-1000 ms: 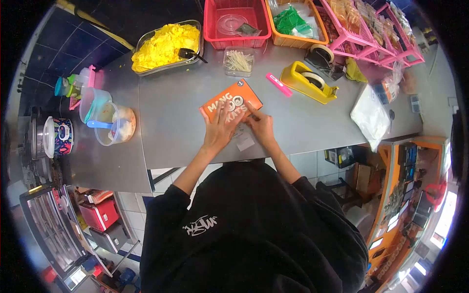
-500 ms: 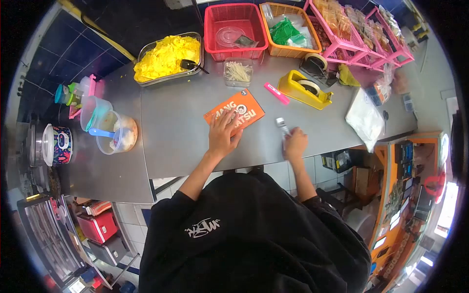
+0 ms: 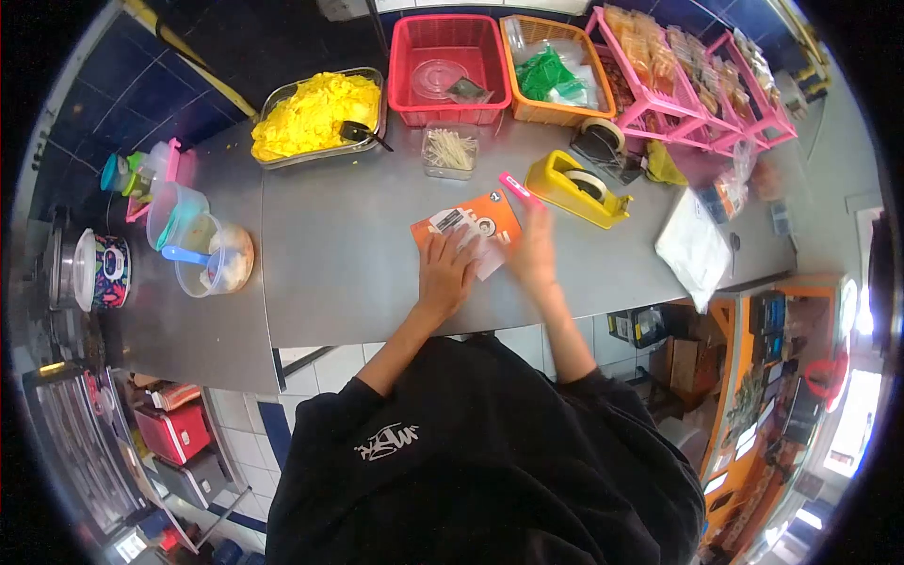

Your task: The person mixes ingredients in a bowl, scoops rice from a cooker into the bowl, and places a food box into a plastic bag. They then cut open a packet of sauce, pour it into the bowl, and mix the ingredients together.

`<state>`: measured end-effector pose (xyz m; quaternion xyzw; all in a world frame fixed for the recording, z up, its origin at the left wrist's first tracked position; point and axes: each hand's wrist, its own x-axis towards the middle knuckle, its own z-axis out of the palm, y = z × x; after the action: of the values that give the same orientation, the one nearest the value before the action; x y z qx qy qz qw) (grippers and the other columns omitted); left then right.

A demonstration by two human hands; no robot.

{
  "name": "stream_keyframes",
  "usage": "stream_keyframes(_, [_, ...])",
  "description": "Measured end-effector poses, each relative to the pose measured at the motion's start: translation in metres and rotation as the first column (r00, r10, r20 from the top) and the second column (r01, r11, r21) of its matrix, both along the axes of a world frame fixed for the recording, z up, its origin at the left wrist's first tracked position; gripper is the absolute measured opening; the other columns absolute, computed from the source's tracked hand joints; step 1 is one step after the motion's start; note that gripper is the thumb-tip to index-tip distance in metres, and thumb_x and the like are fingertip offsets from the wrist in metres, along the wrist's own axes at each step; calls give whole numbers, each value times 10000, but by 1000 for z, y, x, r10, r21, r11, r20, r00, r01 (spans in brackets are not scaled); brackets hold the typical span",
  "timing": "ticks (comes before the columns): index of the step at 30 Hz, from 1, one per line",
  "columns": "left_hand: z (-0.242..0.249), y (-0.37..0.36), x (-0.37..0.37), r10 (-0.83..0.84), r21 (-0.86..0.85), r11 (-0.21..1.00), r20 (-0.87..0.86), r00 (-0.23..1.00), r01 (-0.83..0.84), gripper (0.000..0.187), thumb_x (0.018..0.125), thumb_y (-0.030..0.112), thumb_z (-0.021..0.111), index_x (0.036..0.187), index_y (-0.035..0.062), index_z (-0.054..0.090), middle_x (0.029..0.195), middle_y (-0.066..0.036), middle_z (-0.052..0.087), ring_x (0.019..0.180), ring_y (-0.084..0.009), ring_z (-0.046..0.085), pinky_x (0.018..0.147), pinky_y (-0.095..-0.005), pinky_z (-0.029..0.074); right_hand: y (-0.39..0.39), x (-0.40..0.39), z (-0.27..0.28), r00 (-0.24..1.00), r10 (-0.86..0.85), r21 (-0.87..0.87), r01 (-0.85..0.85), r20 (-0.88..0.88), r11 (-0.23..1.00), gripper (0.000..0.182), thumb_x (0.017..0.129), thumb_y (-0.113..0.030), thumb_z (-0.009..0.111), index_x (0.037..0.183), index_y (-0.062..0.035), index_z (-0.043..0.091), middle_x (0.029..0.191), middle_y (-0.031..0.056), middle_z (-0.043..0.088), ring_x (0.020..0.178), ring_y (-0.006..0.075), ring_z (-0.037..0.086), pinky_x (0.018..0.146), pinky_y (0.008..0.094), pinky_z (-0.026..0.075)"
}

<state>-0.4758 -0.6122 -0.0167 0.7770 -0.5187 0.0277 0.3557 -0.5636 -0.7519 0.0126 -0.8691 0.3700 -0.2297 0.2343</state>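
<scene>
My left hand [image 3: 446, 273] lies with fingers spread on the lower part of an orange box [image 3: 494, 205] with white lettering. A pale, whitish slip or label [image 3: 490, 257] shows between my hands at the box's lower edge. My right hand [image 3: 535, 252], smeared by motion, is beside the box's right end. Whether it holds anything cannot be made out. Just above its fingertips a pink marker [image 3: 518, 188] lies by the box's upper right corner. A yellow tape dispenser [image 3: 584, 196] stands to the right.
Behind are a tray of yellow food [image 3: 315, 118], a container of thin sticks [image 3: 450, 153], a red basket [image 3: 450, 115], an orange basket [image 3: 563, 115] and pink racks [image 3: 659, 118]. Plastic tubs [image 3: 221, 273] stand left, and a white plastic packet [image 3: 692, 247] lies right.
My right hand has moved up and left to the box. The small pale item that was by it no longer shows there. A whitish slip now shows at the box's lower edge.
</scene>
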Motion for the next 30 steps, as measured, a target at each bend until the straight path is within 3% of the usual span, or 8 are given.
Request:
stream_keyframes(1, [-1,1,0,2,14,1000,6,1000,-2,336,818,190,590,1143,105,596,1257,-100,493,1195,-294,418,1038,-496,247,-40,-18,-22,994,28,-294,4,105,956,632,690,-138,720,1216,15,407,1069,247,478,1123,447,423,934,475,381])
stream_keyframes(6, [2,-5,8,-16,55,998,-16,1000,17,423,789,204,626,1197,117,553,1287,-106,478,1229,-299,401,1063,-484,233,-205,-89,3,1000,-3,-288,-1,-13,958,199,834,-195,628,957,-41,594,970,134,605,920,287,561,767,380,449])
stream_keyframes(9, [3,-10,20,-58,56,996,-121,991,65,578,738,202,685,1262,92,466,1311,-127,451,1245,-311,389,1071,-474,237,-235,-98,11,977,117,529,-4,-180,848,216,864,-246,606,816,-36,609,957,80,627,898,188,584,722,344,460])
stream_keyframes(12, [15,-15,26,-73,33,996,-325,943,88,724,684,151,742,1291,48,362,1350,-155,396,1249,-323,392,1063,-458,274,-265,-108,-9,902,372,700,-121,-218,704,221,854,-249,603,824,-32,627,1097,92,586,948,144,565,721,294,472])
stream_keyframes(18, [11,-24,27,-170,-86,985,-367,915,149,913,645,33,774,1298,31,135,1398,-197,295,1282,-326,384,1026,-427,368,-262,-141,10,844,97,802,-532,527,271,170,836,-165,614,829,4,631,1234,77,509,978,186,559,825,343,499])
stream_keyframes(24, [21,-25,25,-122,-7,992,-401,908,130,955,643,34,780,1299,29,86,1410,-211,259,1291,-329,374,1018,-423,382,-258,-157,-34,961,26,761,-233,274,605,124,828,-101,618,830,22,639,1043,91,610,865,188,609,742,326,530])
stream_keyframes(27, [15,-22,27,-135,-16,990,-365,921,139,972,637,45,786,1304,26,79,1410,-209,263,1290,-329,376,1020,-421,377,-273,-166,-29,978,-191,494,207,-84,844,133,828,-107,628,834,22,664,832,83,654,727,149,617,651,275,516])
stream_keyframes(30, [16,-23,29,-120,19,991,-308,944,132,978,634,54,787,1311,22,81,1399,-205,281,1287,-335,378,1028,-419,365,-236,-143,30,979,-195,295,204,-61,933,148,820,-123,641,886,-1,691,734,72,662,667,136,614,611,267,494])
